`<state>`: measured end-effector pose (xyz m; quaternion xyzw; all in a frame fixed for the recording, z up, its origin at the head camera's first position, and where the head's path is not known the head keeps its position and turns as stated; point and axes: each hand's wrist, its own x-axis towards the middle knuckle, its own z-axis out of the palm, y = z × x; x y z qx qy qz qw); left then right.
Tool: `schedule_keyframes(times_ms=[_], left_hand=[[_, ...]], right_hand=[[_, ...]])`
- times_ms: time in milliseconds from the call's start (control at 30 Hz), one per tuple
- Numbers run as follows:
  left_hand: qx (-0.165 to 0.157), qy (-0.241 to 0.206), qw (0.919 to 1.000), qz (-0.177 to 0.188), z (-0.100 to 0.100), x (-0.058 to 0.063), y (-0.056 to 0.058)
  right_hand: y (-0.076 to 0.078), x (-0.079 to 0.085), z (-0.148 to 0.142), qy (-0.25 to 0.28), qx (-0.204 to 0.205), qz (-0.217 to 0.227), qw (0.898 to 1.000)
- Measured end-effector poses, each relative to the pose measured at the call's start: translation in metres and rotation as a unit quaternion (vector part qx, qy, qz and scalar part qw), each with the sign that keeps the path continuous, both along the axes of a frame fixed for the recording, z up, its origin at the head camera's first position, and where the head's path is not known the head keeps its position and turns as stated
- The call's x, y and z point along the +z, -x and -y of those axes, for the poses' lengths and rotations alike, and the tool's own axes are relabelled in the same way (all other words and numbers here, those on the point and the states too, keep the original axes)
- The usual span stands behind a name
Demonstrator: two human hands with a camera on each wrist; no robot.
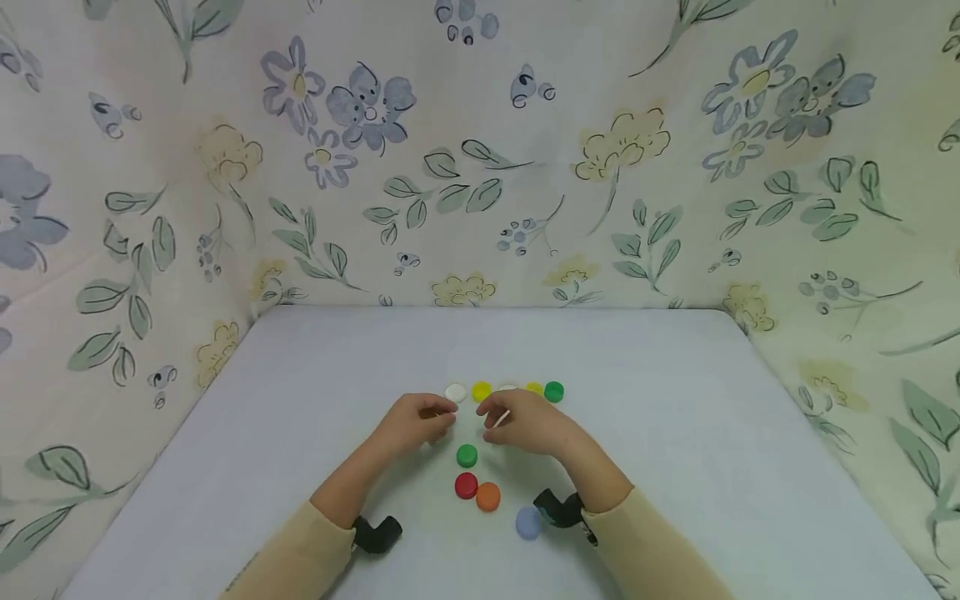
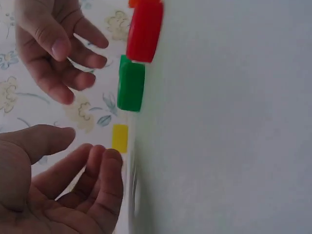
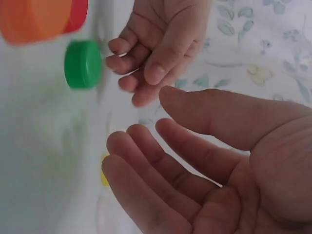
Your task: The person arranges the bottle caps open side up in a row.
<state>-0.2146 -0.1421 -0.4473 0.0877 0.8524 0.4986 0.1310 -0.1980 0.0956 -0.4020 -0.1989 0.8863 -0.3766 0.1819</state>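
My left hand (image 1: 416, 421) hovers just behind a green bottle cap (image 1: 467, 456), its fingers loosely curved around nothing. Facing it, my right hand (image 1: 531, 422) is also relaxed, with a gap between thumb and fingers. Beyond the hands runs a row of caps: white (image 1: 455, 392), yellow (image 1: 482, 391), another white (image 1: 508, 387), another yellow (image 1: 534, 388) and green (image 1: 554, 392). Right fingers partly cover the second white one and the second yellow one. Closer to me lie a red cap (image 1: 466, 486) and an orange cap (image 1: 488, 497) side by side.
A pale blue cap (image 1: 528, 523) lies beside the black wrist camera (image 1: 558, 508) on my right arm. Another black camera (image 1: 377, 535) sits at my left wrist. Floral cloth (image 1: 450, 200) hangs behind and beside the white table (image 1: 337, 358).
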Motion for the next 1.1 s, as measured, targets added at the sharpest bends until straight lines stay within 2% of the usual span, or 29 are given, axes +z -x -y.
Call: schedule_keyframes(times_ms=[100, 200, 400, 600, 867, 1100], left_hand=[[-0.054, -0.008, 0.9985, 0.007, -0.002, -0.004, -0.003], [-0.097, 0.002, 0.9953, -0.009, -0.006, -0.002, -0.004], [-0.145, 0.043, 0.9872, -0.051, -0.011, 0.003, -0.005], [-0.154, 0.048, 0.9842, -0.073, -0.013, -0.002, -0.008], [-0.155, 0.025, 0.9845, -0.078, -0.009, -0.005, -0.011], [-0.127, -0.012, 0.9902, -0.056, 0.0, -0.01, -0.014]], right_hand=[[-0.001, -0.004, 0.003, 0.005, -0.022, 0.011, 1.0], [-0.004, -0.009, 0.005, 0.001, -0.039, 0.021, 0.999], [-0.006, -0.017, 0.009, 0.008, -0.019, 0.02, 1.0], [-0.006, -0.019, 0.014, -0.007, -0.003, -0.002, 1.0], [-0.005, -0.02, 0.016, -0.019, -0.011, -0.01, 1.0], [-0.002, -0.025, 0.02, -0.017, -0.004, -0.017, 1.0]])
